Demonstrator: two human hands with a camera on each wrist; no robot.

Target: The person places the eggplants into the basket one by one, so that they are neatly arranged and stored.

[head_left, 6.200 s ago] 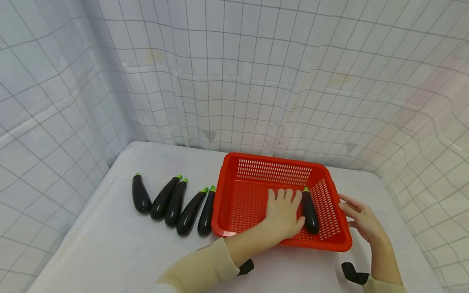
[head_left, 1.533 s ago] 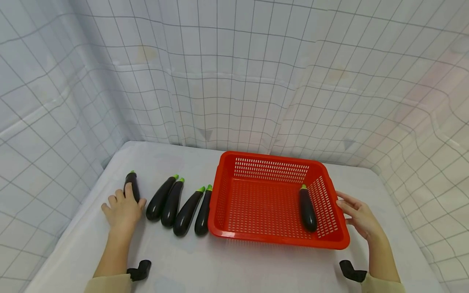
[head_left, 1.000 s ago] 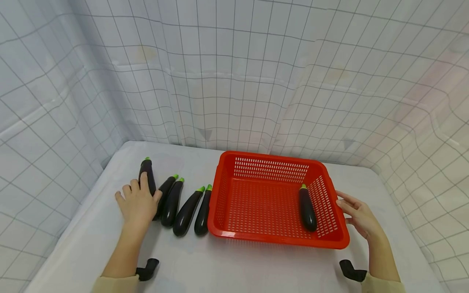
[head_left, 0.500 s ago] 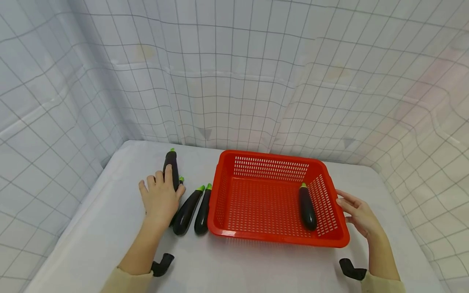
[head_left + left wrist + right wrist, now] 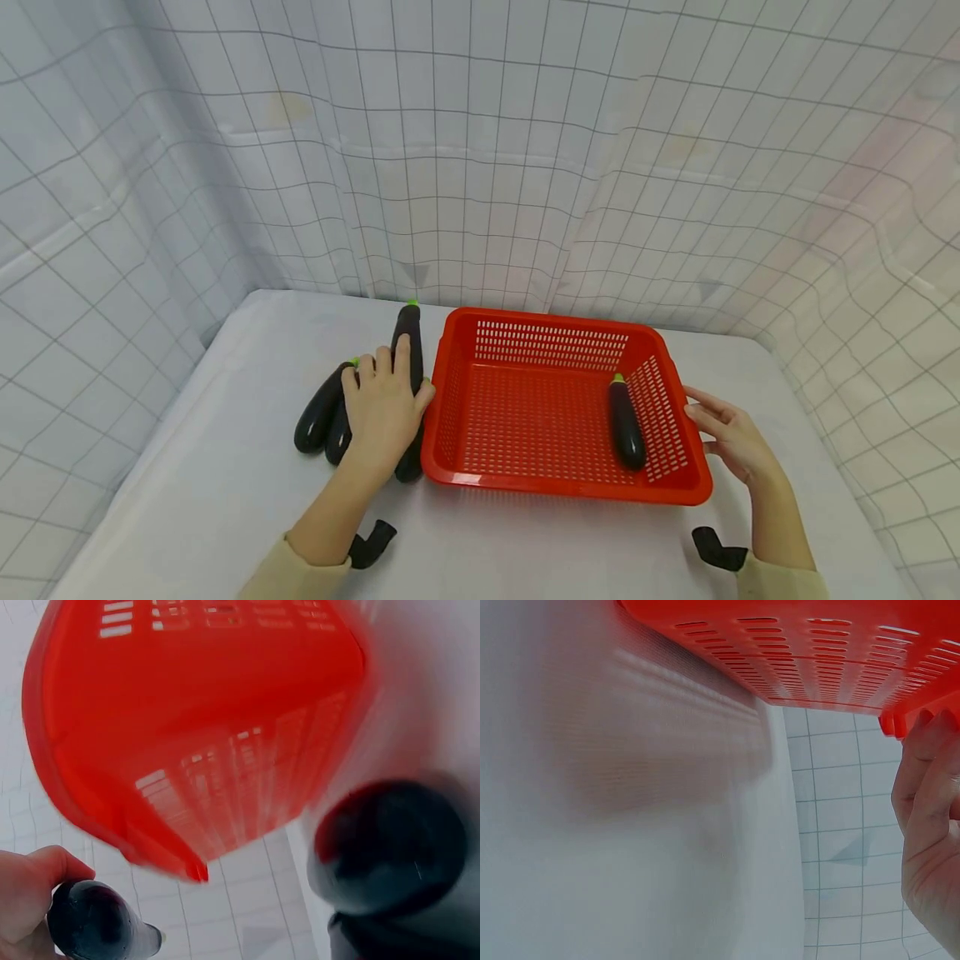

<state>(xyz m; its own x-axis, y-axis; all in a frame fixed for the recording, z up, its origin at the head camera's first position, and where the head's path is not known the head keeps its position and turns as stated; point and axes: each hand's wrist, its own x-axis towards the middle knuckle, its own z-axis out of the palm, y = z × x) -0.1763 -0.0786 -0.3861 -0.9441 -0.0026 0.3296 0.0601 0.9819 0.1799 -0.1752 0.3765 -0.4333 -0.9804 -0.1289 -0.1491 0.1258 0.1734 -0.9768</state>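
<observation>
My left hand (image 5: 384,408) grips an eggplant (image 5: 408,346) with a green stem end, raised above the table just left of the red plastic basket (image 5: 555,494). In the left wrist view, the held eggplant (image 5: 97,921) sits in the fingers beside the basket's outer wall (image 5: 247,761). My right hand (image 5: 738,442) holds the basket's right rim, thumb and fingers at its edge. Inside the basket, one eggplant (image 5: 627,425) lies along the right side. Below my left hand, another eggplant (image 5: 409,463) rests by the basket, partly hidden.
Two more eggplants lie to the left, one further out (image 5: 318,417) and one partly covered by the hand (image 5: 338,433). A white cloth covers the table (image 5: 225,467). White grid-patterned curtains (image 5: 480,167) enclose the back and sides.
My left hand left the basket, went to the far left, took the outermost eggplant and carried it right over the others to the basket's left side. The right hand stayed at the rim.
</observation>
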